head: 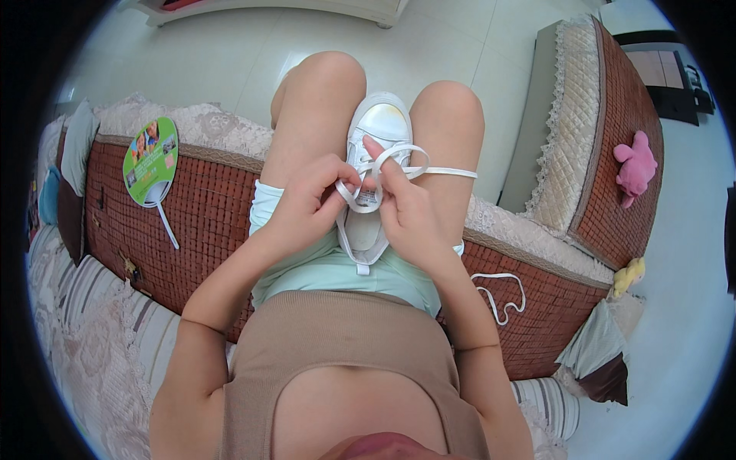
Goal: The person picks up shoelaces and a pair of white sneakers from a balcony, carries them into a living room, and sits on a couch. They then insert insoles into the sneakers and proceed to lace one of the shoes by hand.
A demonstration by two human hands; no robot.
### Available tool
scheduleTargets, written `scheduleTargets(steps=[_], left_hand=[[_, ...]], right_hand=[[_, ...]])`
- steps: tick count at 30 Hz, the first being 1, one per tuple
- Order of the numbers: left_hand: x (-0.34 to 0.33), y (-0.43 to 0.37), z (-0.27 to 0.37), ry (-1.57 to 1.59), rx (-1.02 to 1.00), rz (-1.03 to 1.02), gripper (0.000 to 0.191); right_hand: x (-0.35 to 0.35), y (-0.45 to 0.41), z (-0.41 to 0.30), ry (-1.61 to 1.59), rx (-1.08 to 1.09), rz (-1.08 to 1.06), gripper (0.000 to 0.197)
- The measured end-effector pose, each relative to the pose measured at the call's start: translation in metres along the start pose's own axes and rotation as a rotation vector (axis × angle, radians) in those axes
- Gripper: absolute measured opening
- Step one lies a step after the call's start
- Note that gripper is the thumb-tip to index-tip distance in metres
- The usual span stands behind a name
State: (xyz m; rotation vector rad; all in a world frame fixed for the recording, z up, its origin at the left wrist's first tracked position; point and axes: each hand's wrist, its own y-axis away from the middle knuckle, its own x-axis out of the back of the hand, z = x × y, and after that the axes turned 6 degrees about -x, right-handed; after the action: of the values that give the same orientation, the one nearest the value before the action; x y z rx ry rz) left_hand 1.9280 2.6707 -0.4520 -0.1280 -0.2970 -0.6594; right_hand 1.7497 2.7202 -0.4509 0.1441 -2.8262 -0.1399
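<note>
A white sneaker (380, 121) rests between my thighs, its toe pointing away from me and its heel against my pale green shorts. Both hands are over its tongue and upper eyelets. My left hand (313, 198) pinches a looped part of the white shoelace (345, 195) between thumb and fingertips. With its thumb raised through a loop of the lace, my right hand (408, 207) grips the lace at the shoe's right side. One stretch of lace runs over my right thigh. The lower eyelets are partly hidden by my fingers.
A second white lace (506, 276) or lace end lies on the brown sofa mat (540, 310) at right. On the left mat is a green hand fan (152, 164). A pink plush toy (635, 167) sits on the right sofa section, with a yellow toy (629, 276) nearer.
</note>
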Motion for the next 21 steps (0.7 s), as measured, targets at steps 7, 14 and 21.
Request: scheduleTargets(steps=[7,14,21], left_hand=[[0.002,0.003,0.001,-0.024,-0.002,0.036,0.010],[0.002,0.004,-0.003,-0.055,-0.047,-0.014,0.017],[-0.001,-0.005,-0.002,-0.102,-0.111,-0.037,0.013]], right_hand=[[0.000,-0.003,-0.002,0.055,-0.015,-0.021,0.070],[-0.001,-0.007,-0.002,0.027,-0.028,-0.063,0.067],[0.002,0.005,-0.001,0.156,-0.080,0.094,0.034]])
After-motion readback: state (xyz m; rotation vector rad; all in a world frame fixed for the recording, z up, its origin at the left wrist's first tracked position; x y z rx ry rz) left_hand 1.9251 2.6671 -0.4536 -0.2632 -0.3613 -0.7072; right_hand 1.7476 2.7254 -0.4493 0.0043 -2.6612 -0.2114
